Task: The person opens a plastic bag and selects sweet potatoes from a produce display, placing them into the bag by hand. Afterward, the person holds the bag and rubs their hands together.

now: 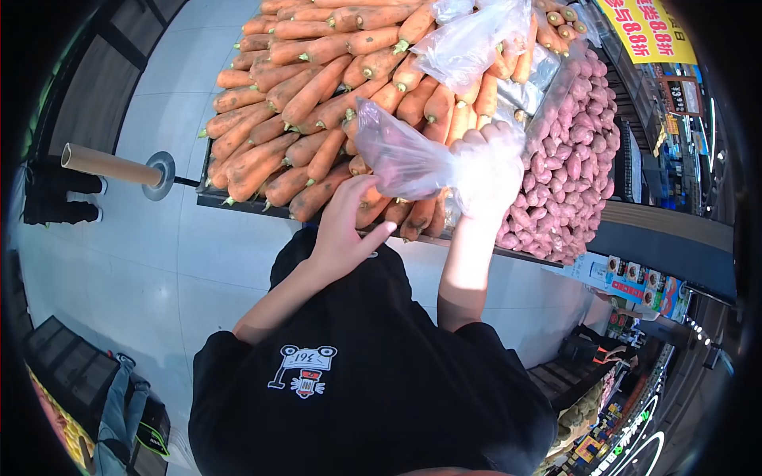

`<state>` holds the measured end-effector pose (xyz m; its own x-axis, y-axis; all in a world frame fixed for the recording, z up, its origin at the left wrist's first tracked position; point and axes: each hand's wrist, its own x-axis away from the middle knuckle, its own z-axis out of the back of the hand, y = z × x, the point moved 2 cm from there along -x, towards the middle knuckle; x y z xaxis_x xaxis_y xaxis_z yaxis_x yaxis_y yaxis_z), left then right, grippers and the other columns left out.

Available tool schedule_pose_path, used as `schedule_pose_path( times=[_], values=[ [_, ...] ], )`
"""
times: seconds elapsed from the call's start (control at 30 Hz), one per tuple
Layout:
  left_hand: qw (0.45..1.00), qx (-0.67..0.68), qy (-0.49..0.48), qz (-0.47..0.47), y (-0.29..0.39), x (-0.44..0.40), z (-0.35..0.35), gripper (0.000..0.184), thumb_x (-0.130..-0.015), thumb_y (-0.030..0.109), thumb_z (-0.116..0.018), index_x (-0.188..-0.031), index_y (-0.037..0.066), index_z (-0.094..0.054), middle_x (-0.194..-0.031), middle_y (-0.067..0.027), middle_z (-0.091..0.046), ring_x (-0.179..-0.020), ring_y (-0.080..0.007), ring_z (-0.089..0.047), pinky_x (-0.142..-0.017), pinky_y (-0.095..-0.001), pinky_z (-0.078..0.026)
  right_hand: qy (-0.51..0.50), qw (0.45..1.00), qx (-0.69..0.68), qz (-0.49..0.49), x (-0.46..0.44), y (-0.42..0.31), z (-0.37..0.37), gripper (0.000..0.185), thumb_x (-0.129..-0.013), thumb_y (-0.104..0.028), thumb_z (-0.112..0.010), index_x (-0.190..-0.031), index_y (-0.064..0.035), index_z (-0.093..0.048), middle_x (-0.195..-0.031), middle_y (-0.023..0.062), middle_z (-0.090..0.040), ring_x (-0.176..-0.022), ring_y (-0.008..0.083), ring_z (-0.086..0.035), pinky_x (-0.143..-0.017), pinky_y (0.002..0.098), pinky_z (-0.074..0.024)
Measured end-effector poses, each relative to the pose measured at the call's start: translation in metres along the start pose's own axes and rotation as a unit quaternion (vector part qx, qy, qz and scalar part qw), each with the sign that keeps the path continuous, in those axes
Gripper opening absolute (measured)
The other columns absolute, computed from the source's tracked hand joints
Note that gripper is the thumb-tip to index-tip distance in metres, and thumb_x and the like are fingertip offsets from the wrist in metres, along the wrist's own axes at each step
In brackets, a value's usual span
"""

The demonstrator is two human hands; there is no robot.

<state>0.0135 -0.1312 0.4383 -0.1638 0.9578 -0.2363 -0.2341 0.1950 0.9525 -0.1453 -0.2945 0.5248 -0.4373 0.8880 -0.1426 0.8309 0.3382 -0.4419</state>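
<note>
My right hand point(488, 170) is closed round the gathered neck of a clear plastic bag point(405, 155), whose body stretches leftward over the carrots. Something pinkish shows faintly through the film. Beside the bag's lower left edge is my left hand point(349, 230), its fingers apart and thumb stretched out, holding nothing. Beneath and beyond both hands lies a wide heap of orange carrots point(309, 87). Another clear bag point(472, 47) rests crumpled on the carrots near the top. Small purplish-red sweet potatoes point(567, 159) are piled to the right of my right hand.
The display's dark front edge point(254, 208) runs just beyond my body. A cardboard tube point(107, 164) on a round disc juts out at left. A yellow sign point(647, 28) stands at top right. Other people's legs point(119, 412) show at lower left and far left.
</note>
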Motion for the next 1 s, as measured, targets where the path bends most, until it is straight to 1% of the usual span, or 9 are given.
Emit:
schedule_pose_path(
  times=[0.1,0.17,0.2,0.27,0.5,0.77,0.87,0.97,1.0],
  values=[
    [0.992,-0.097,-0.009,-0.082,0.005,0.002,-0.004,0.072,-0.084,0.026,-0.089,-0.144,0.004,-0.057,-0.138,-0.0183,-0.058,-0.126,-0.0344,-0.061,-0.106,-0.0423,-0.05,-0.075,0.993,-0.089,-0.003,0.017,-0.011,-0.015,0.013,-0.106,-0.029,-0.052,-0.101,-0.0165,-0.052,-0.085,-0.0012,-0.045,-0.079,0.02,-0.044,-0.076,0.038,-0.0405],
    [0.983,-0.136,-0.051,-0.117,0.007,0.009,-0.008,0.07,-0.082,0.029,-0.091,-0.141,0.005,-0.06,-0.133,-0.0162,-0.059,-0.117,-0.0329,-0.064,-0.098,-0.0421,-0.053,-0.11,0.983,-0.144,-0.025,0.022,-0.024,-0.023,0.016,-0.105,-0.029,-0.055,-0.093,-0.0217,-0.048,-0.077,-0.0073,-0.041,-0.074,0.0133,-0.039,-0.069,0.0323,-0.0364],
    [0.977,-0.132,-0.035,-0.165,0.007,0.011,-0.013,0.066,-0.082,0.031,-0.091,-0.137,0.007,-0.064,-0.126,-0.0135,-0.061,-0.105,-0.0312,-0.066,-0.088,-0.0421,-0.054,-0.106,0.982,-0.156,-0.024,0.026,-0.032,-0.026,0.019,-0.105,-0.029,-0.056,-0.089,-0.022,-0.047,-0.075,-0.0082,-0.04,-0.07,0.0111,-0.038,-0.065,0.0302,-0.0342],
    [0.974,-0.097,-0.08,-0.19,0.012,0.011,-0.019,0.06,-0.083,0.029,-0.089,-0.134,0.008,-0.065,-0.123,-0.0137,-0.062,-0.105,-0.0319,-0.065,-0.09,-0.0433,-0.054,-0.071,0.985,-0.154,-0.008,0.036,-0.042,-0.04,0.026,-0.102,-0.028,-0.058,-0.08,-0.0233,-0.045,-0.067,-0.0105,-0.038,-0.058,0.0062,-0.033,-0.054,0.0257,-0.0278],
    [0.945,-0.043,-0.262,-0.191,0.023,0.008,-0.055,0.058,-0.092,0.036,-0.082,-0.139,0.007,-0.066,-0.135,-0.0135,-0.062,-0.121,-0.033,-0.063,-0.103,-0.0456,-0.053,-0.057,0.994,-0.068,0.062,0.094,-0.099,-0.022,0.028,-0.1,-0.022,-0.055,-0.074,-0.0237,-0.043,-0.063,-0.0112,-0.039,-0.054,0.0046,-0.033,-0.051,0.0253,-0.0256],
    [0.926,-0.017,-0.328,-0.189,0.025,0.001,-0.11,0.051,-0.096,0.032,-0.077,-0.139,0.006,-0.064,-0.14,-0.0131,-0.06,-0.128,-0.0333,-0.062,-0.106,-0.0462,-0.052,0.0,0.993,-0.025,0.118,0.135,-0.173,0.021,0.03,-0.106,-0.027,-0.046,-0.078,-0.0227,-0.039,-0.067,-0.0092,-0.033,-0.059,0.0079,-0.03,-0.061,0.029,-0.0303],
    [0.925,-0.012,-0.35,-0.144,0.02,-0.001,-0.134,0.048,-0.099,0.031,-0.075,-0.138,0.005,-0.063,-0.14,-0.0142,-0.06,-0.128,-0.0347,-0.062,-0.107,-0.0459,-0.052,-0.01,0.993,-0.012,0.115,0.14,-0.188,0.05,0.026,-0.11,-0.028,-0.042,-0.086,-0.0206,-0.04,-0.076,-0.0062,-0.034,-0.068,0.0114,-0.032,-0.069,0.0324,-0.0332],
    [0.933,-0.019,-0.349,-0.083,0.012,-0.004,-0.161,0.046,-0.101,0.031,-0.073,-0.138,0.005,-0.063,-0.14,-0.0151,-0.06,-0.128,-0.0357,-0.062,-0.107,-0.0454,-0.052,0.066,0.989,-0.035,0.125,0.142,-0.194,0.079,0.025,-0.112,-0.026,-0.04,-0.088,-0.0196,-0.039,-0.076,-0.0049,-0.032,-0.069,0.0122,-0.032,-0.068,0.0335,-0.0336],
    [0.938,-0.023,-0.34,-0.066,0.011,-0.004,-0.17,0.045,-0.103,0.03,-0.071,-0.139,0.005,-0.062,-0.139,-0.0158,-0.06,-0.128,-0.036,-0.062,-0.107,-0.0443,-0.051,0.038,0.992,-0.049,0.11,0.139,-0.194,0.088,0.024,-0.112,-0.023,-0.038,-0.088,-0.0181,-0.041,-0.078,-0.0027,-0.034,-0.072,0.0146,-0.035,-0.07,0.0342,-0.0352]
  ],
)
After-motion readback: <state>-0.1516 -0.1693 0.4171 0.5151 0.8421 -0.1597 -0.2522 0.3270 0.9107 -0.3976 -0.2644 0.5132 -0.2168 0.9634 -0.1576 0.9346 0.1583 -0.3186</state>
